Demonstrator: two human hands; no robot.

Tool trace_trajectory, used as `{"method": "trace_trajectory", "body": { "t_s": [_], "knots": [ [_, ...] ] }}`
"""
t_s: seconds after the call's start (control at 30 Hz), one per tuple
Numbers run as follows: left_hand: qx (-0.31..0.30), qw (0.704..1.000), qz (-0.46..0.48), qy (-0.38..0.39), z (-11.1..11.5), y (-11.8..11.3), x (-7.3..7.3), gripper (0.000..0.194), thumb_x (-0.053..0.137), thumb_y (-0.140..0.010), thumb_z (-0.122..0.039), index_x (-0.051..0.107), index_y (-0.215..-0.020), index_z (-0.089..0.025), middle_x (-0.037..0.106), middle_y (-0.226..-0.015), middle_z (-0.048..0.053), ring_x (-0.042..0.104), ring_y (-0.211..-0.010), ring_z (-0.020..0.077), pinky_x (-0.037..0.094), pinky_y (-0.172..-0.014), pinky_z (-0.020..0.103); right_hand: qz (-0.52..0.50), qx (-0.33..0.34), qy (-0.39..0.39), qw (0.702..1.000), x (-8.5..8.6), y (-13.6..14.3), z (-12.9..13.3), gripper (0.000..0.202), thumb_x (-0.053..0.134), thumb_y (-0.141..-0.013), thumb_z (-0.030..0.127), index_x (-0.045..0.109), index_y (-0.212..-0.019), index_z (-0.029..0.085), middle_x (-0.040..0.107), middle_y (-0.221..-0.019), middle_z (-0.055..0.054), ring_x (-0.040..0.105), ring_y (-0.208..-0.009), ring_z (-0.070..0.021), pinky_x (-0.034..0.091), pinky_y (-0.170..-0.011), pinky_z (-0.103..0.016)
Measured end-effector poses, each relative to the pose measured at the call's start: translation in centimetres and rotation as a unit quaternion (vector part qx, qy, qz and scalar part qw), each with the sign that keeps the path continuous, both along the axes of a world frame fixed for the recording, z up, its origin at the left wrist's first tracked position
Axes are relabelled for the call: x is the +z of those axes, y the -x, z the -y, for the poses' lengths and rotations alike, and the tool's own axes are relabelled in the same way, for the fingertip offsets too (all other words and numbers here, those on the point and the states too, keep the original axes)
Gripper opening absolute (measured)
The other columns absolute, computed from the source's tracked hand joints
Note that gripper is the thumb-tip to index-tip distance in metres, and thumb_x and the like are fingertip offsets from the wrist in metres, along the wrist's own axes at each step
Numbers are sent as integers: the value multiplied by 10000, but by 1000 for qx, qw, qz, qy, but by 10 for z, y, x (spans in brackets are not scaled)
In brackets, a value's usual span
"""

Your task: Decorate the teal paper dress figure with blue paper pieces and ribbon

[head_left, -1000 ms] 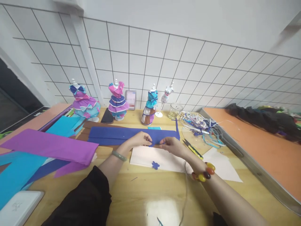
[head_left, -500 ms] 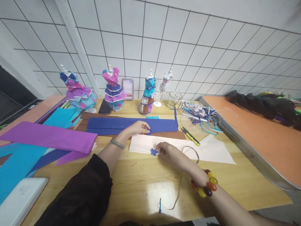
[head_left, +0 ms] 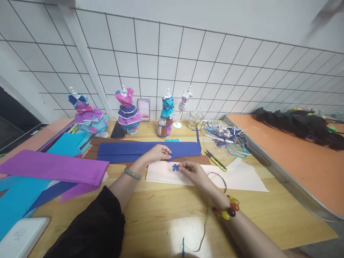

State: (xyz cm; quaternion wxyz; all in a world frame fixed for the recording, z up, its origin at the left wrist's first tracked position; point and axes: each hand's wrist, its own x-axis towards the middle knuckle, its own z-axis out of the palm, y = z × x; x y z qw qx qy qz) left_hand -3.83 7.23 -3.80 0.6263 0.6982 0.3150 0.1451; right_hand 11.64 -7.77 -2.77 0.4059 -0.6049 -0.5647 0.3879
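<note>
My right hand (head_left: pixel 192 171) pinches a small dark-blue flower cutout (head_left: pixel 175 167) by one petal, just above a pale pink sheet (head_left: pixel 158 173). My left hand (head_left: pixel 159 153) is closed at the fingertips on a second small blue piece (head_left: pixel 172 158). That piece blends with the blue strip behind it, so its outline is hard to make out. The folded blue strip (head_left: pixel 129 148) lies on brown material (head_left: pixel 92 153) beyond the pink sheet. Yellow-and-black scissors (head_left: pixel 216 160) rest to the right of the strip.
Miniature dress forms, one in purple and teal (head_left: pixel 90 116), stand along the tiled wall. A glass cup (head_left: pixel 195 120) and a pile of scraps (head_left: pixel 223 132) are at the back right. Purple fabric (head_left: pixel 53 166) covers the left side. A thin cord (head_left: pixel 205 229) trails near the front.
My right hand has lifted the flower cutout slightly away from me, closer to my left hand. The camera view has tilted upward a little.
</note>
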Motion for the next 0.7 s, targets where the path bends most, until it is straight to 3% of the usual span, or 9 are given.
{"method": "trace_trajectory", "body": {
  "t_s": [0.17, 0.3, 0.43, 0.7],
  "knots": [
    [-44, 999, 4, -27, 17, -13, 7, 395, 663, -598, -183, 590, -980, -116, 573, -648, -4, 521, -557, 87, 386, -523, 201, -59, -48, -24, 997, -8, -6, -12, 301, 600, -717, 462, 565, -721, 163, 573, -667, -7, 496, -617, -124, 389, -600, -253],
    [-53, 997, 13, -47, 27, -18, 10, 499, 656, -603, -171, 543, -1086, -119, 578, -662, -9, 523, -580, 91, 393, -555, 210, -54, -81, -33, 995, -18, -10, -15, 313, 633, -684, 465, 571, -753, 166, 597, -781, -38, 515, -673, -141, 404, -633, -269],
    [-52, 997, 21, -50, 32, -20, 16, 606, 663, -624, -226, 474, -1187, -109, 600, -699, 8, 551, -649, 111, 410, -610, 226, -80, -65, -24, 994, -20, -15, -14, 302, 650, -670, 450, 579, -707, 159, 620, -897, -69, 543, -733, -154, 419, -662, -279],
    [-43, 996, 34, -77, 34, -22, 15, 567, 585, -660, -163, 462, -1213, -144, 588, -728, -8, 536, -641, 95, 399, -582, 207, -160, -62, 19, 985, -18, -18, -13, 310, 692, -627, 432, 566, -686, 155, 616, -847, -49, 506, -590, -106, 424, -542, -252]
  ]
}}
